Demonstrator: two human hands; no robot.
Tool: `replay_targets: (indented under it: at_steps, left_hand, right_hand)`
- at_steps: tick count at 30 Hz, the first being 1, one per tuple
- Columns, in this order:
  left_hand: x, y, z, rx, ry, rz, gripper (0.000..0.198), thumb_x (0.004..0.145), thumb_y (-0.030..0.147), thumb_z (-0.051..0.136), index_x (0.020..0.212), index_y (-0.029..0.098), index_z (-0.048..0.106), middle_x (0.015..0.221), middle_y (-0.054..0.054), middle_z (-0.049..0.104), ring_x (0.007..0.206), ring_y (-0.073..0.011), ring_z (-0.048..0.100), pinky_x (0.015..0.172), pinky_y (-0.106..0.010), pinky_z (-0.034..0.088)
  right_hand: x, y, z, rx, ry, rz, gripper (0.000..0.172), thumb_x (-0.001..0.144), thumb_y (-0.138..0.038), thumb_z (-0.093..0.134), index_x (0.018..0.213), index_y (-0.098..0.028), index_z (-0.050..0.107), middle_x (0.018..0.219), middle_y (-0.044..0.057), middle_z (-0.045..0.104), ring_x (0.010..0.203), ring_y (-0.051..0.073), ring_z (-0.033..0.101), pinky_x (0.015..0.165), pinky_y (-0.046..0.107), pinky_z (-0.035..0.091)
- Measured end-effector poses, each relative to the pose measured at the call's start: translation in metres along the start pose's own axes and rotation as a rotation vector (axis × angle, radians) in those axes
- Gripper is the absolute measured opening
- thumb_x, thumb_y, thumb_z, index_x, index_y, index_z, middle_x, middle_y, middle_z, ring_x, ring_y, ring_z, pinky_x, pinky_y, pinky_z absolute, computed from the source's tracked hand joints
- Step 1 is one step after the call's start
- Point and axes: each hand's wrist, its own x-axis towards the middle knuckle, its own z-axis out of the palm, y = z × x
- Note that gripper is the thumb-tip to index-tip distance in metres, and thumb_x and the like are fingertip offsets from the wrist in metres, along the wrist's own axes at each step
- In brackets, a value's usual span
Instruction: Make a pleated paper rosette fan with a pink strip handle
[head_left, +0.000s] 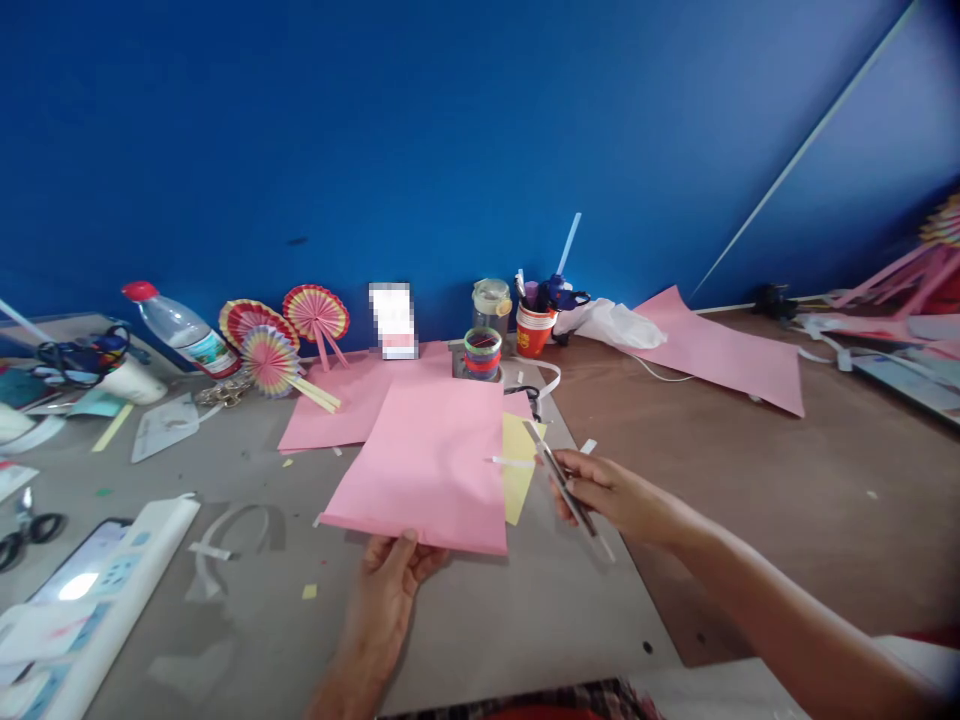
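A sheet of pink paper [435, 460] is tilted up off the table, its near edge folded or curled. My left hand [394, 575] pinches that near edge, thumb on top and fingers beneath. To the right of the sheet, my right hand [589, 485] is closed around a long, thin ruler [600, 545], held at a slant. A slim dark part lies along the ruler, and I cannot make out whether it is separate. Yellow paper [519, 480] shows under the pink sheet's right side, with more pink paper [322, 415] behind it.
Folded paper fans [316, 315], a bottle [184, 330], a phone-like screen [394, 322], tape rolls [482, 350] and a red cup [534, 332] line the blue wall. A power strip [127, 590] lies at left. Another pink sheet [724, 355] rests on the brown table at right.
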Motion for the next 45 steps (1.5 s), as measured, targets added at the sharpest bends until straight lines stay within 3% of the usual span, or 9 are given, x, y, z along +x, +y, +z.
replay_targets:
  at_steps: [8, 14, 17, 21, 25, 29, 32, 36, 45]
  left_hand:
    - [-0.005, 0.002, 0.001, 0.037, -0.069, -0.119, 0.03, 0.052, 0.026, 0.086, 0.07, 0.012, 0.066, 0.065, -0.004, 0.071, 0.062, -0.017, 0.067, 0.066, -0.034, 0.06]
    - [-0.005, 0.007, -0.01, 0.011, -0.016, -0.062, 0.028, 0.053, 0.023, 0.086, 0.069, 0.012, 0.066, 0.067, -0.002, 0.071, 0.064, -0.0177, 0.068, 0.068, -0.035, 0.061]
    - [-0.005, 0.006, -0.017, -0.039, 0.053, -0.018, 0.028, 0.05, 0.02, 0.086, 0.069, 0.013, 0.066, 0.067, -0.001, 0.072, 0.063, -0.0182, 0.069, 0.066, -0.035, 0.062]
    - [-0.01, 0.003, -0.016, -0.077, 0.099, -0.06, 0.031, 0.048, 0.014, 0.086, 0.073, 0.013, 0.067, 0.07, -0.003, 0.073, 0.065, -0.0195, 0.07, 0.066, -0.036, 0.062]
    - [-0.014, 0.001, -0.009, -0.096, 0.081, -0.098, 0.026, 0.053, 0.011, 0.083, 0.072, 0.012, 0.065, 0.071, -0.005, 0.073, 0.066, -0.0203, 0.07, 0.068, -0.038, 0.062]
    - [-0.012, 0.0, -0.007, -0.115, 0.081, -0.101, 0.02, 0.058, 0.008, 0.079, 0.072, 0.011, 0.064, 0.07, -0.005, 0.072, 0.065, -0.0197, 0.07, 0.068, -0.039, 0.062]
    - [-0.011, -0.001, -0.006, -0.139, 0.104, -0.087, 0.02, 0.06, 0.005, 0.076, 0.074, 0.011, 0.064, 0.071, -0.005, 0.073, 0.065, -0.0192, 0.07, 0.067, -0.038, 0.061]
    - [-0.016, -0.005, 0.0, -0.163, 0.088, -0.092, 0.018, 0.063, 0.004, 0.074, 0.074, 0.011, 0.063, 0.072, -0.005, 0.073, 0.065, -0.0188, 0.07, 0.068, -0.038, 0.061]
    - [-0.014, 0.009, -0.015, -0.157, 0.181, -0.103, 0.006, 0.077, 0.01, 0.061, 0.072, 0.013, 0.059, 0.061, -0.003, 0.069, 0.06, -0.022, 0.07, 0.061, -0.04, 0.06]
  right_hand:
    - [0.004, -0.008, 0.018, 0.334, 0.017, -0.004, 0.043, 0.086, -0.032, 0.048, 0.127, -0.017, 0.047, 0.073, -0.002, 0.052, 0.05, 0.007, 0.043, 0.053, 0.023, 0.036]
    - [0.01, 0.013, -0.003, 0.1, 0.153, 0.073, 0.047, 0.078, -0.028, 0.056, 0.123, -0.015, 0.051, 0.052, -0.007, 0.048, 0.045, 0.01, 0.044, 0.05, 0.023, 0.037]
    - [0.015, 0.025, -0.009, 0.05, 0.269, 0.02, 0.04, 0.076, -0.029, 0.056, 0.114, -0.017, 0.055, 0.081, 0.002, 0.062, 0.046, 0.008, 0.049, 0.049, 0.025, 0.042]
    - [0.016, 0.018, -0.014, 0.04, 0.429, -0.155, 0.032, 0.076, -0.032, 0.057, 0.105, -0.02, 0.057, 0.119, 0.011, 0.052, 0.054, 0.008, 0.055, 0.056, 0.029, 0.048]
    - [0.005, -0.002, -0.002, 0.219, 0.146, -0.142, 0.027, 0.082, -0.032, 0.054, 0.105, -0.019, 0.053, 0.075, -0.002, 0.055, 0.054, 0.008, 0.049, 0.054, 0.023, 0.041]
    - [-0.002, -0.007, 0.037, 0.417, -0.094, 0.058, 0.023, 0.073, -0.032, 0.063, 0.085, -0.019, 0.048, 0.066, -0.007, 0.043, 0.046, 0.004, 0.033, 0.043, 0.018, 0.027]
    - [-0.002, -0.005, 0.067, 0.421, -0.013, 0.258, 0.023, 0.071, -0.031, 0.06, 0.079, -0.021, 0.041, 0.053, -0.011, 0.033, 0.04, 0.004, 0.025, 0.039, 0.019, 0.019]
    - [0.001, -0.009, 0.087, 0.408, 0.093, 0.233, 0.022, 0.071, -0.032, 0.058, 0.082, -0.022, 0.041, 0.057, -0.01, 0.035, 0.044, 0.006, 0.03, 0.042, 0.02, 0.025]
    - [0.0, -0.001, 0.08, -0.131, 0.343, 0.034, 0.012, 0.073, -0.028, 0.051, 0.081, -0.021, 0.046, 0.069, -0.002, 0.054, 0.065, 0.015, 0.051, 0.061, 0.025, 0.038]
